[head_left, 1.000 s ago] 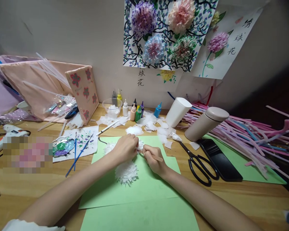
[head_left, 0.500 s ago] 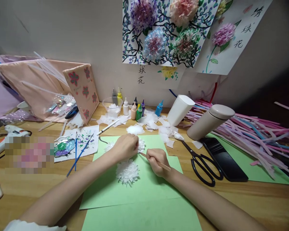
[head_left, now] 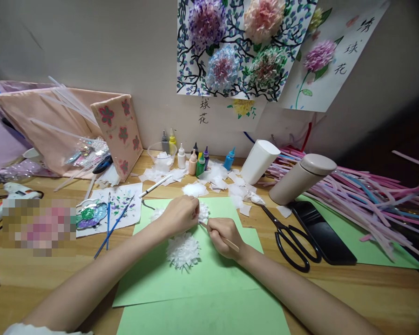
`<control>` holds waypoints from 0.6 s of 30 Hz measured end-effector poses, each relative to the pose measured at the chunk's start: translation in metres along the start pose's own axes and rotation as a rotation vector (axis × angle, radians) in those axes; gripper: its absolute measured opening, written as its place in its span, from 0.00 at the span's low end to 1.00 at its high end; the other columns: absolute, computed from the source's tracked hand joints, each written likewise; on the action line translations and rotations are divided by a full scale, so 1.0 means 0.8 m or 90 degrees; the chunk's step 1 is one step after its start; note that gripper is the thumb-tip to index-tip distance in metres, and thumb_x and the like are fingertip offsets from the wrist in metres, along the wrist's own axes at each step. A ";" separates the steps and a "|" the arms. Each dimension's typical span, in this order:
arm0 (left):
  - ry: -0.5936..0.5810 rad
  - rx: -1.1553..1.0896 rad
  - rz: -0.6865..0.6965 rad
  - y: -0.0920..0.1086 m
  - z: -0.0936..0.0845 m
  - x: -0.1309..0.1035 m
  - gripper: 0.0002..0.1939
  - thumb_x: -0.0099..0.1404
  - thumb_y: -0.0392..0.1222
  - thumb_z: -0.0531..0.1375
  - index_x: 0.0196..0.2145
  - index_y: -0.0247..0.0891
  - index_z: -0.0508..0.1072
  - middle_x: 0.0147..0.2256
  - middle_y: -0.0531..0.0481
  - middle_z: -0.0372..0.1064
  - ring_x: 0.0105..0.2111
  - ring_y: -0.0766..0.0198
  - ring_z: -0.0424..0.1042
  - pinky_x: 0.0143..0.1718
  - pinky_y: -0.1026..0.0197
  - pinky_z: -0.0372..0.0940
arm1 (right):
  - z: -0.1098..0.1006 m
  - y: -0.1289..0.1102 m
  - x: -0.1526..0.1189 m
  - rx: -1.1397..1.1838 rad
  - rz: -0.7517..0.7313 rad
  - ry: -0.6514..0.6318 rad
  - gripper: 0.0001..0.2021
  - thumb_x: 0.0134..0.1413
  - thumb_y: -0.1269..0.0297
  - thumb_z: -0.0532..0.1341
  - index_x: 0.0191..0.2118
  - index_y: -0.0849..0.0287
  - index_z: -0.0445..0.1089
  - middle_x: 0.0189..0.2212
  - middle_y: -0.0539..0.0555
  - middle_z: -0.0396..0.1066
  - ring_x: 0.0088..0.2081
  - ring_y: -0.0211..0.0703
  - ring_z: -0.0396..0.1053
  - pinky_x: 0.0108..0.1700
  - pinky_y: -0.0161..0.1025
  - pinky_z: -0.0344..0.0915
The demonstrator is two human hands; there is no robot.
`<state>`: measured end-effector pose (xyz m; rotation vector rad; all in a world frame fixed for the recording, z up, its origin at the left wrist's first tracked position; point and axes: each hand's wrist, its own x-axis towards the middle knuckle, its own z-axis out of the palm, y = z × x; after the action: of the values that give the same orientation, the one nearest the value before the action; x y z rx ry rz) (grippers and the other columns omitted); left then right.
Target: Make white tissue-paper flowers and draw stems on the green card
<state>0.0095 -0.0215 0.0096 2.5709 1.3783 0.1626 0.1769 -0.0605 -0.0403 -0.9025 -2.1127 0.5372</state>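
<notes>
My right hand [head_left: 225, 237] is a fist around a thin wooden stick [head_left: 231, 244], whose tip points left toward my other hand. My left hand [head_left: 182, 215] is closed, fingertips pinched downward over a fluffy white paper flower [head_left: 204, 211]; what they grip is hidden. Below my left wrist lies another round ruffled white paper flower [head_left: 183, 251]. More white ruffled paper [head_left: 157, 213] shows left of that hand. All this white paper rests on light green paper [head_left: 226, 274].
Black-handled scissors [head_left: 293, 244], a phone [head_left: 323, 232], a tumbler [head_left: 302, 179] and fuzzy stems [head_left: 363, 200] are at right. Behind my hands are paint bottles [head_left: 200, 165] and white paper scraps [head_left: 218, 177]. Brushes [head_left: 114, 225], a palette [head_left: 91, 214] and a glue gun [head_left: 16, 193] are at left.
My right hand has come slightly closer to my left, and the stick is tilted a little more steeply. My left hand keeps its place over the flower. The camera view has shifted slightly.
</notes>
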 end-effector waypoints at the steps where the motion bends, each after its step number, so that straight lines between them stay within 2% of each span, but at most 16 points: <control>1: 0.001 -0.001 0.002 0.000 0.000 0.000 0.04 0.53 0.35 0.53 0.28 0.37 0.67 0.29 0.49 0.68 0.30 0.62 0.65 0.26 0.63 0.53 | 0.000 0.000 0.000 -0.004 0.005 0.002 0.09 0.48 0.73 0.45 0.20 0.57 0.50 0.15 0.46 0.49 0.18 0.35 0.50 0.23 0.34 0.49; 6: 0.008 -0.012 0.013 0.001 -0.002 0.000 0.03 0.54 0.36 0.53 0.27 0.38 0.66 0.28 0.50 0.68 0.28 0.63 0.65 0.25 0.64 0.52 | 0.000 -0.002 0.002 -0.012 0.032 0.012 0.09 0.48 0.73 0.45 0.20 0.57 0.50 0.16 0.46 0.50 0.18 0.35 0.50 0.24 0.33 0.49; 10: -0.005 -0.044 -0.018 -0.004 -0.010 0.001 0.05 0.57 0.38 0.52 0.29 0.38 0.67 0.28 0.50 0.69 0.27 0.63 0.65 0.24 0.64 0.52 | 0.000 -0.004 0.003 -0.007 0.047 0.014 0.09 0.48 0.73 0.45 0.20 0.57 0.51 0.16 0.46 0.50 0.18 0.34 0.49 0.24 0.33 0.48; 16: 0.066 -0.029 -0.179 -0.031 -0.015 0.011 0.12 0.63 0.42 0.46 0.34 0.37 0.67 0.33 0.46 0.71 0.31 0.60 0.68 0.29 0.62 0.56 | 0.002 -0.003 0.006 0.032 0.109 0.000 0.10 0.50 0.72 0.45 0.20 0.57 0.50 0.16 0.46 0.49 0.18 0.34 0.49 0.24 0.33 0.48; 18: 0.066 -0.016 -0.203 -0.039 -0.014 0.014 0.12 0.63 0.42 0.46 0.34 0.37 0.67 0.34 0.46 0.71 0.32 0.60 0.68 0.29 0.62 0.57 | 0.002 -0.003 0.008 0.060 0.144 -0.004 0.11 0.50 0.72 0.45 0.19 0.57 0.49 0.16 0.45 0.48 0.19 0.34 0.49 0.24 0.33 0.48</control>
<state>-0.0117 0.0059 0.0126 2.3112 1.7884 0.2599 0.1717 -0.0575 -0.0374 -1.0928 -1.9858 0.7489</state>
